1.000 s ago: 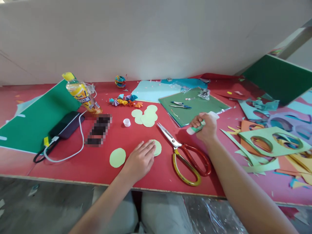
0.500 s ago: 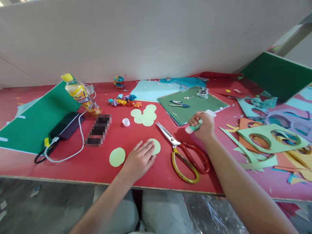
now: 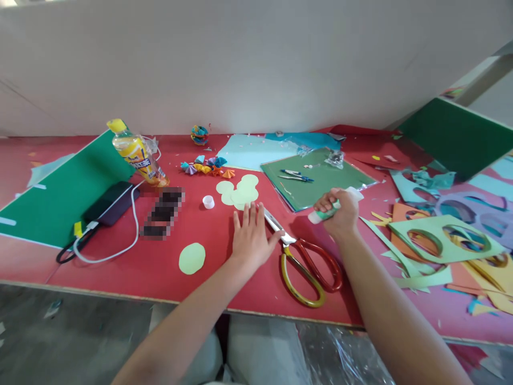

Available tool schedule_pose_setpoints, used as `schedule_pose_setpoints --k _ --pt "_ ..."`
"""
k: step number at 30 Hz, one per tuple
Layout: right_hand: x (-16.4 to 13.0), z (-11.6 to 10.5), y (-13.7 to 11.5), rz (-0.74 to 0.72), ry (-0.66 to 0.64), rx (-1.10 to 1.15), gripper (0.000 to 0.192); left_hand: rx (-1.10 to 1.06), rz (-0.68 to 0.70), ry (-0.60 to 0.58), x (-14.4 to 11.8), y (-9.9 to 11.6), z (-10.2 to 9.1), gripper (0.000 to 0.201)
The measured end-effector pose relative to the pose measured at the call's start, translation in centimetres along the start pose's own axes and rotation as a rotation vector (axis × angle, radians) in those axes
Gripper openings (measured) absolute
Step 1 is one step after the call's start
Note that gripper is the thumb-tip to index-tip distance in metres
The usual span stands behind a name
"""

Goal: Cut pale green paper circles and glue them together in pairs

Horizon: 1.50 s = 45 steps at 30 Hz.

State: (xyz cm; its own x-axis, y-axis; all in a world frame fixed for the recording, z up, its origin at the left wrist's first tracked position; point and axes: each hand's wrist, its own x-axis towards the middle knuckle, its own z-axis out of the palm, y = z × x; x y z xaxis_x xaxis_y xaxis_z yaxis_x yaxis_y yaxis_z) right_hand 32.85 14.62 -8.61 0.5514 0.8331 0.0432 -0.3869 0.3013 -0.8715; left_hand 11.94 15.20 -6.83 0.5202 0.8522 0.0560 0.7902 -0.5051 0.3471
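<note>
My right hand (image 3: 340,211) grips a white and green glue stick (image 3: 324,213), tilted with its tip pointing down-left over the red table (image 3: 132,267). My left hand (image 3: 251,238) lies flat and spread on the table, covering the spot where a pale green paper circle lay; its thumb touches the blades of the red and yellow scissors (image 3: 304,256). A single pale green circle (image 3: 192,258) lies to the left of that hand. A pile of several pale green circles (image 3: 239,191) sits just beyond my fingertips, with a small white cap (image 3: 208,201) beside it.
A yellow drink bottle (image 3: 136,152), a dark phone with white cable (image 3: 110,203) and green card (image 3: 60,192) lie at left. Folded paper fans (image 3: 206,166), a green sheet with a compass (image 3: 316,176) and cut paper scraps (image 3: 441,235) fill the back and right.
My left hand slid forward and right, from resting on the near circle toward the pile, now hiding that circle. The right hand with the glue stick stayed roughly in place.
</note>
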Motion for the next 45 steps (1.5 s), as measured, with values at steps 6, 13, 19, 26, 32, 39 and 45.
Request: schedule_pose_setpoints --k 6,13,19,26,32,39,45 --pt "-0.2 0.4 -0.1 0.025 0.017 0.017 0.029 -0.18 -0.123 0.063 0.9 -0.8 -2.5 0.075" --pt "-0.6 0.6 -0.1 0.058 0.032 0.018 0.03 0.041 -0.112 -0.038 1.7 -0.1 0.5 0.083" --pt "-1.3 1.2 -0.7 0.049 -0.031 0.039 0.028 -0.151 -0.191 0.034 1.0 -0.6 2.0 0.084" --pt "-7.8 7.3 -0.1 0.191 -0.4 0.007 0.026 -0.422 -0.113 0.088 -4.8 -6.5 -4.6 0.045" --pt "-11.5 10.3 3.3 0.248 -0.843 -0.352 0.026 0.138 0.009 0.152 -15.0 -13.4 -3.4 0.046" --pt "-10.3 11.2 5.1 0.106 -0.677 -0.447 0.026 0.324 0.087 0.168 -18.7 -13.0 -0.9 0.073" --pt "-11.4 12.3 6.0 0.294 -0.773 -0.367 0.025 0.254 0.071 0.183 -18.2 -12.6 -1.4 0.071"
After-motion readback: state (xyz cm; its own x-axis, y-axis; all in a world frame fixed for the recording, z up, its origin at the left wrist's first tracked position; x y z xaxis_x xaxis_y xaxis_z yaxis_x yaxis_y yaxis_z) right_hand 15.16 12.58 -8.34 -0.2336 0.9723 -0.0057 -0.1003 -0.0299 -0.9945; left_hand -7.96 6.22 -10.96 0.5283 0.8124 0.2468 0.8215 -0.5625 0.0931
